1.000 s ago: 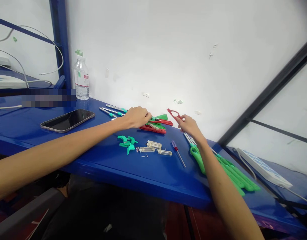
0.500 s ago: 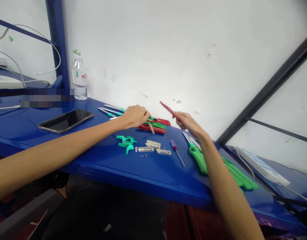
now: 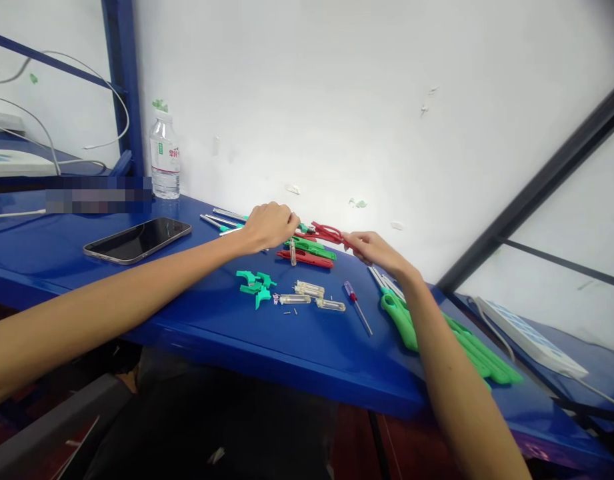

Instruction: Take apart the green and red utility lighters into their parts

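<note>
My left hand (image 3: 268,225) is curled shut at the back of the blue table (image 3: 197,313), pinching a small clear piece (image 3: 293,252) that hangs below its fingers. My right hand (image 3: 374,250) is closed on a red plastic handle part (image 3: 327,233), held just above the table and pointing at the left hand. Under both hands lie red and green handle parts (image 3: 311,253). In front of them are small teal plastic pieces (image 3: 254,283), clear tubes (image 3: 309,295) and a small red-handled screwdriver (image 3: 355,305).
A phone (image 3: 137,240) lies face up at the left, a water bottle (image 3: 164,160) stands by the wall. Teal-tipped metal rods (image 3: 224,220) lie behind my left hand. Green-handled scissors (image 3: 451,337) lie at the right, a white power strip (image 3: 531,337) further right.
My right hand has lowered the red part from an upright tilt to level, bringing it toward my left hand. My left hand has lifted slightly with the clear piece.
</note>
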The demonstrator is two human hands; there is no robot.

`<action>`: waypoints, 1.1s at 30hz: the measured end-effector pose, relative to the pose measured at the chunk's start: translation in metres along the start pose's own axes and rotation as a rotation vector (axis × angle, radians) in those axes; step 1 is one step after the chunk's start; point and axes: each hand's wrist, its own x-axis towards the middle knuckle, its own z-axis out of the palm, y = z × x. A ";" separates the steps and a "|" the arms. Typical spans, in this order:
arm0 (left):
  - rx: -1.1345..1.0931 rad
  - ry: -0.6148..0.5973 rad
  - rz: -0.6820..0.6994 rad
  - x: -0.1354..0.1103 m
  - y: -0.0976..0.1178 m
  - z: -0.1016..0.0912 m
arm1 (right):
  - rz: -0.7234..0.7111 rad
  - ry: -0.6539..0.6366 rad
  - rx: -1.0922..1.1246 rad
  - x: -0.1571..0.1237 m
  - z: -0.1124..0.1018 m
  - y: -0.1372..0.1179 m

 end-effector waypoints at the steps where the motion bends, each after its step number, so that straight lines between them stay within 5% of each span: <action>1: -0.003 0.001 -0.003 0.000 0.000 0.000 | 0.002 -0.008 0.003 0.001 0.001 0.000; 33: -0.014 -0.005 -0.036 0.001 0.000 -0.002 | 0.044 0.130 0.228 0.008 0.001 0.007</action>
